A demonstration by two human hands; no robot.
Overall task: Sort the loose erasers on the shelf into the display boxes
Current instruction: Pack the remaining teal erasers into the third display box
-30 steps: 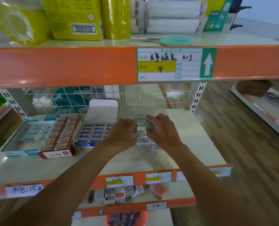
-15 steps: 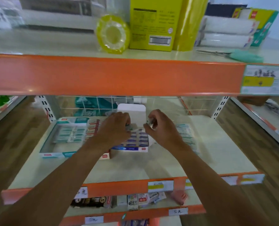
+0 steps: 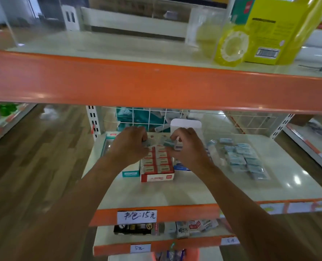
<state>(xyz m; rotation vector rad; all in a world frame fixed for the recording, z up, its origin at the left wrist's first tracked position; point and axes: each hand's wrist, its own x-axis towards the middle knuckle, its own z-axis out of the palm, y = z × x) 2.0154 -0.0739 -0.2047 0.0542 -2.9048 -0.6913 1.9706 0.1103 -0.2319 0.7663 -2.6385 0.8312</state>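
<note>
Both hands are held above the display boxes near the back left of the shelf. The left hand is seen with its fingers curled, and a small eraser is pinched at its fingertips; the wrapper is too blurred to be read. The right hand is likewise curled, and a grey-green eraser is gripped between its thumb and fingers; whether a second piece is held beside it cannot be told. The two hands are kept close together but apart, over the rear rows of the red display box, which is filled with rows of red-and-white erasers and is set towards the left side of the shelf. A teal display box is placed touching its left side, largely hidden by the left forearm, and a blue display box is glimpsed just beside its right side under the right wrist. A white flap is stood upright behind the right hand. The loose erasers are heaped in clear wrapping on the right half of the shelf, well apart from the boxes. A handwritten price label is fixed to the orange front edge. On the upper shelf, a yellow tape roll is propped against a yellow box near the right end.
</note>
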